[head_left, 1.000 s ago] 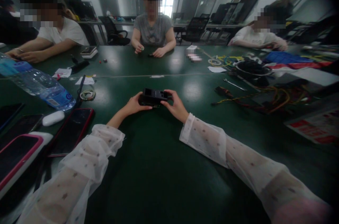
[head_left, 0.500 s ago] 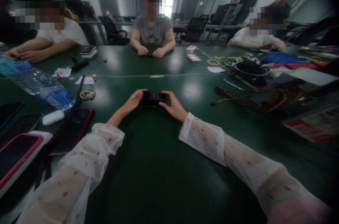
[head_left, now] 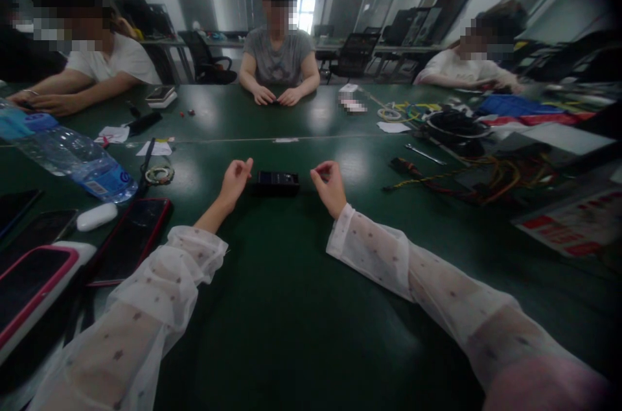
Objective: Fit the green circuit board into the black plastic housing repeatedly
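A small black box-shaped device (head_left: 278,181) sits on the green table (head_left: 282,294) in front of me, its upper face carrying faint light markings. To its left is my left hand (head_left: 236,183), fingers curled in and nothing visible in them. On the other side, my right hand (head_left: 329,187) has its thumb and fingertips drawn together, also with nothing visible in the grip. Neither hand touches the device; a narrow gap separates it from each. What kind of device it is cannot be made out.
At left lie a plastic water bottle (head_left: 72,155), a white case (head_left: 97,216), a red-edged phone (head_left: 130,239) and a pink-edged phone (head_left: 34,288). Cables (head_left: 466,171), a wrench (head_left: 424,153) and a metal box (head_left: 558,145) occupy the right. Several people sit across the table.
Both hands have let go of the black device and moved apart, left hand leftward and right hand rightward. Their fingers have curled in. The device stays on the table.
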Demonstrator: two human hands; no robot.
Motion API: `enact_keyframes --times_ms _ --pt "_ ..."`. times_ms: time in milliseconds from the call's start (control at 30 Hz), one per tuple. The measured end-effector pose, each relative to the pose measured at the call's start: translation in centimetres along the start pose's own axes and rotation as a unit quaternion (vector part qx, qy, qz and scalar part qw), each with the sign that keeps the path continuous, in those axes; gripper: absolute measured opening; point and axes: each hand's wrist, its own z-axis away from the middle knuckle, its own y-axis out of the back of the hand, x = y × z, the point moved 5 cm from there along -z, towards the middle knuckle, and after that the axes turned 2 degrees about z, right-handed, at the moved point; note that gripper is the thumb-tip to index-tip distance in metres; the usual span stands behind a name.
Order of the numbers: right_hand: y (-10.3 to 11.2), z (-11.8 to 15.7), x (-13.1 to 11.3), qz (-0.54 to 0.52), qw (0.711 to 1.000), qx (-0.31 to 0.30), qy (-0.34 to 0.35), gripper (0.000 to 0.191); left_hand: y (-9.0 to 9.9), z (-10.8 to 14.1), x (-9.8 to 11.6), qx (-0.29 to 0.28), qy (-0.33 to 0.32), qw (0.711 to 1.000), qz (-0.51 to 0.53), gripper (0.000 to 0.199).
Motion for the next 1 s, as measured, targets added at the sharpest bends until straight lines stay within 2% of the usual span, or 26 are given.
enact_keyframes --times_ms 67,133,300,467,667,1000 --pt "0.3 -0.1 0.3 0.018 1.0 0.014 -0.005 0.016 0.5 0.1 0.0 0.039 -0.022 0.999 -0.003 0.037" --pt "0.4 -0.1 0.4 0.027 1.0 0.006 -0.004 0.016 0.8 0.3 0.0 0.059 -0.029 0.998 -0.02 0.041" --pt "-0.1 0.1 0.3 0.016 0.999 -0.049 0.004 0.026 0.8 0.3 -0.5 0.067 -0.035 0.997 -0.03 0.042" --pt "-0.6 0.1 0.4 -0.016 0.997 -0.073 -0.027 0.031 1.0 0.0 -1.1 0.082 -0.044 0.996 -0.007 0.036" --pt "-0.8 0.0 0.2 -0.016 0.995 -0.087 -0.048 0.042 0.5 0.3 -0.5 0.074 -0.039 0.996 0.028 0.038" --pt "-0.8 0.2 0.4 -0.002 0.995 -0.097 -0.029 0.051 -0.1 0.8 0.2 0.035 -0.027 0.998 0.044 0.037"
